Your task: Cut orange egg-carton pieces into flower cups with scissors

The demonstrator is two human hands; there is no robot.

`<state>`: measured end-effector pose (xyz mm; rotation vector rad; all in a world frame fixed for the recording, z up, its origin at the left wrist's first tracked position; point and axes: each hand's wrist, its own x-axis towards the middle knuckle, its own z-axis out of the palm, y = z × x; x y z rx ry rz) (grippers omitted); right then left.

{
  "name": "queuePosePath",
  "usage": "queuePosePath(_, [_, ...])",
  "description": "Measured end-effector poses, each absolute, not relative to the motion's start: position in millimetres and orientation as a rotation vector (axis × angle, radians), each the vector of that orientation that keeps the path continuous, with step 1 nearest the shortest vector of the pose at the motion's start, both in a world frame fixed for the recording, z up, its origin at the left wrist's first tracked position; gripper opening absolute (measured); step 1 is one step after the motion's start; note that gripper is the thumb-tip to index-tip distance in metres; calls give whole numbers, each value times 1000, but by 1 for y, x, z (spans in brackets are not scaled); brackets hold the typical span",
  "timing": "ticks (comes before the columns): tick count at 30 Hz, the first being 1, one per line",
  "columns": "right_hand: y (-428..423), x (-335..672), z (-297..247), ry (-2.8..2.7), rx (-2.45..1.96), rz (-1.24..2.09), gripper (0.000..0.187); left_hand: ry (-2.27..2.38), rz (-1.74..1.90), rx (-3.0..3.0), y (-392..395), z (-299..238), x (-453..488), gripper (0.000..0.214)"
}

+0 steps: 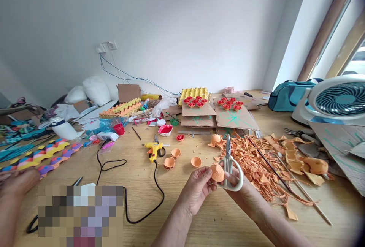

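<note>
My left hand pinches a small orange egg-carton cup just above the wooden table. My right hand grips white-handled scissors, blades pointing up and away, beside the cup. Three cut orange cups lie just beyond the hands: one straight ahead, two more to its left. A heap of orange carton scraps spreads to the right of my right hand.
A yellow glue gun with a black cord lies to the left. Red paper flowers sit on cardboard at the back, by a yellow egg tray. A fan stands right. Another person's hand rests at far left.
</note>
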<state>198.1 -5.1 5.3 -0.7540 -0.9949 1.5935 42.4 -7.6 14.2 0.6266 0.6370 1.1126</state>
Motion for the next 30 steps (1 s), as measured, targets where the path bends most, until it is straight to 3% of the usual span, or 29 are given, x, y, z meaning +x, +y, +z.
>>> queuePosePath(15, [1,203,-7,-1123,-896,1327,43,587,1102,401,-8,10,49,29])
queuePosePath(24, [-2,208,-1,-1482,-913,1256,33,630,1432,468,-3,23,36,32])
queuePosePath(30, [-3,203,-11,-1735,-941,1299,42,577,1607,397,3,26,26,33])
